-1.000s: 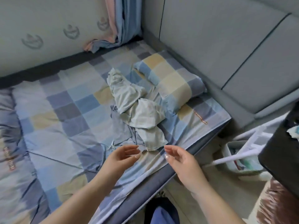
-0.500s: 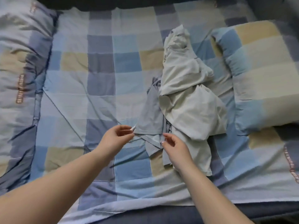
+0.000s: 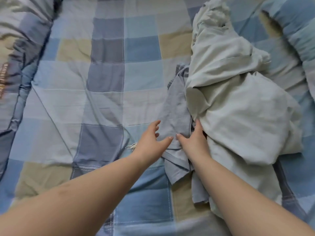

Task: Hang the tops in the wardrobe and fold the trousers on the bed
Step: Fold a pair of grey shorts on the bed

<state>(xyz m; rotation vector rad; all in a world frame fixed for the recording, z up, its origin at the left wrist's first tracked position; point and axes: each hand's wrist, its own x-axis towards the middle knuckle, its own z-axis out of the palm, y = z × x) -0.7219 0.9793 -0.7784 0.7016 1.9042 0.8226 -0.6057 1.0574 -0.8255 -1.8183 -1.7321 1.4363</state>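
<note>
Reaching with both hands into the heap of laundry on the checked bedsheet [image 3: 109,79]. Left hand [image 3: 150,142] hovering with fingers spread and relaxed, fingertips just touching the grey-blue garment [image 3: 175,109], gripping nothing; likely set there to pin or catch its near edge. Right hand [image 3: 194,138] lying straight-fingered in the seam between that garment and the pale green garment [image 3: 238,108], probably working in to part the two, since the green one is draped over the blue one's right side. Lying crumpled at mid-bed, both pieces, beside the checked pillow [image 3: 293,31]. Hard telling top from trousers in either bundle: no waistband, collar or legs showing. Wardrobe nowhere in view; rolled duvet [image 3: 18,40] cut off at the left edge.
</note>
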